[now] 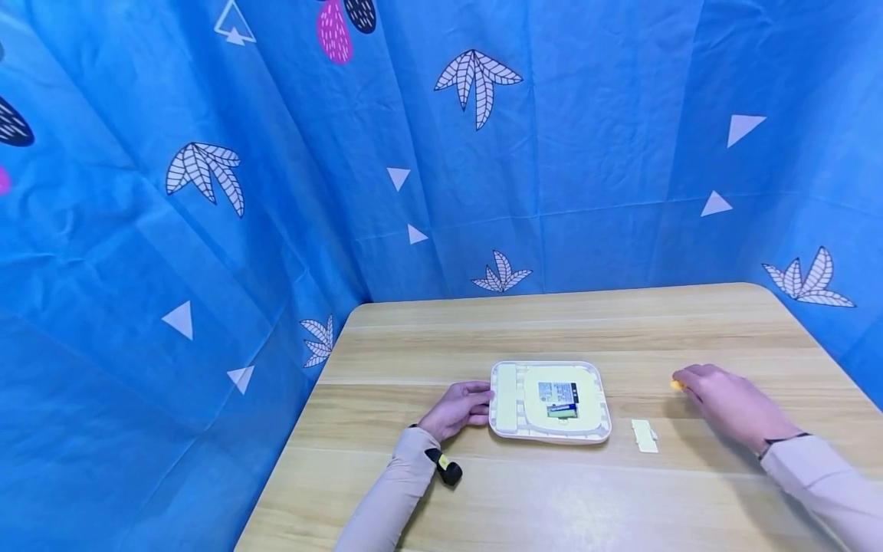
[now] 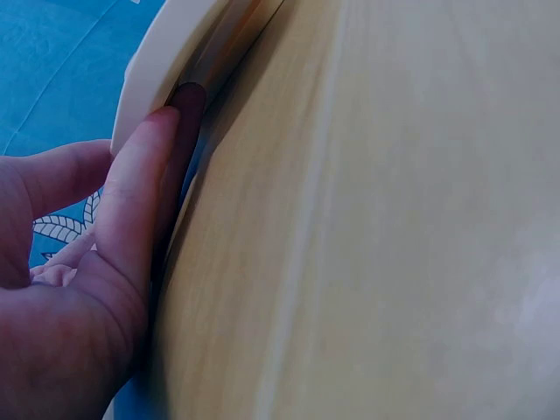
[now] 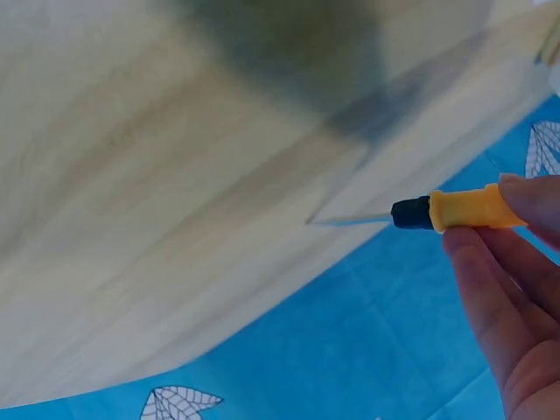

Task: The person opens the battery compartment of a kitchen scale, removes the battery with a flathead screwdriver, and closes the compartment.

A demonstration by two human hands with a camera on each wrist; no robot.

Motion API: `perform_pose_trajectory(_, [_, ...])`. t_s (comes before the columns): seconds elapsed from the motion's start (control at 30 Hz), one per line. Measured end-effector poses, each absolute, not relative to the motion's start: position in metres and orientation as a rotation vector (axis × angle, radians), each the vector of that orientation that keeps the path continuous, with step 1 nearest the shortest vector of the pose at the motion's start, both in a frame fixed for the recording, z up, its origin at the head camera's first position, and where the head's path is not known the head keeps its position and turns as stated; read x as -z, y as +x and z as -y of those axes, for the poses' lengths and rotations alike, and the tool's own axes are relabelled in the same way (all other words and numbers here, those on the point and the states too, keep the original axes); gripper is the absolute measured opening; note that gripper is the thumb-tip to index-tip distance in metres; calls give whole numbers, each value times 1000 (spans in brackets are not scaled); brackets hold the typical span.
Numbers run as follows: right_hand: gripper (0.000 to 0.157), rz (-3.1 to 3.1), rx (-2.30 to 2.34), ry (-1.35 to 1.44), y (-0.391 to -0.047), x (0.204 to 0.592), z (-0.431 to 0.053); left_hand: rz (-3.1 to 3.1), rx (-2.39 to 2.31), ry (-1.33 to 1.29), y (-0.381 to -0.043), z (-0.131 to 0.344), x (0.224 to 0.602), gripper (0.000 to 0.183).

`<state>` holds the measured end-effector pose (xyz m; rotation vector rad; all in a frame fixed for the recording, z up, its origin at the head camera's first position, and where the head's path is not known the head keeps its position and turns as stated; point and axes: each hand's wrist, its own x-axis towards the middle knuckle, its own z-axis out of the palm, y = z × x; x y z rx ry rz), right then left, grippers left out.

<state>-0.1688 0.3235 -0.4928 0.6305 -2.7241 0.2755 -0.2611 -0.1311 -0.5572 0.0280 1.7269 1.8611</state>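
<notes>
A white rectangular device (image 1: 589,399) lies underside up on the table, with its battery compartment uncovered and a battery (image 1: 562,412) visible inside. My left hand (image 1: 458,409) grips the device's left edge. In the left wrist view, fingers (image 2: 131,197) reach under the raised rim (image 2: 149,83). Right of the device lies a small, flat, pale battery cover (image 1: 645,436). Farther right, my right hand (image 1: 734,408) pinches the yellow handle of a small screwdriver (image 3: 468,209). Its thin shaft points away from the hand, and the tip appears to meet the table.
The wooden table (image 1: 428,337) has rounded far corners. A blue patterned curtain (image 1: 593,169) hangs behind it and along the left side. A black strap end with a yellow mark (image 1: 444,464) sticks out from my left wrist.
</notes>
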Motion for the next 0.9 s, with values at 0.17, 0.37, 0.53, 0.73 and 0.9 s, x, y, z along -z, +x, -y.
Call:
perform_pose_trajectory(0.17, [28,2750,-228,654,-166,504,-318,-1725,-1862,38,-261,131,559,46])
perform_pose_trajectory(0.37, [23,2700,-179,715,-167,514,-317,-1732,-1861,38,-261,131,559,45])
perform_pose_trajectory(0.53, [22,2688,-141,754,-168,518,-316,-1727,-1866,43,-260,131,558,45])
perform_pose_trajectory(0.73, [23,2652,-126,764,-167,520,-315,-1722,-1870,35,-261,131,557,45])
perform_pose_trajectory(0.9, [24,2671,-117,757,-166,520,-314,-1724,-1869,33,-261,130,557,44])
